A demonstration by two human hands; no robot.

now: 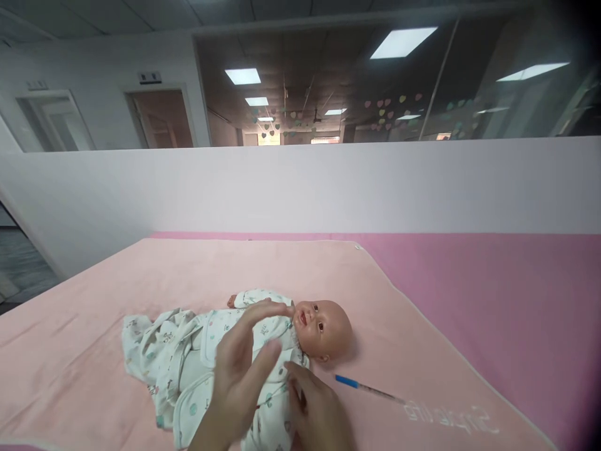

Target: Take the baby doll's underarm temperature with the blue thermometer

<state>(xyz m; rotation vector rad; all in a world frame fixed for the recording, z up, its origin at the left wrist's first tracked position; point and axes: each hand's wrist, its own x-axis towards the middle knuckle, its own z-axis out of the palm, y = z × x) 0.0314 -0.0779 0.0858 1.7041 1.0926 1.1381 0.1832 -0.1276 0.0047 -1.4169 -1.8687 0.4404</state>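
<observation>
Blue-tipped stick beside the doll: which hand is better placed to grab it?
Probably right. The right hand lies nearest the blue-tipped stick, on its side of the doll; the left hand is raised over the doll's chest.

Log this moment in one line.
left hand: open, above chest of plastic baby doll in white printed suit | right hand: touching suit by doll's shoulder | thin blue-tipped stick: on pink blanket by head

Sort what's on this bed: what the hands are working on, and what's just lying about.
In hand:
- doll
- clothes on it, with the left hand open above them and the right hand touching them

Lying about:
- blue-tipped stick, beside the doll's head, untouched
- blanket
- sheet
</observation>
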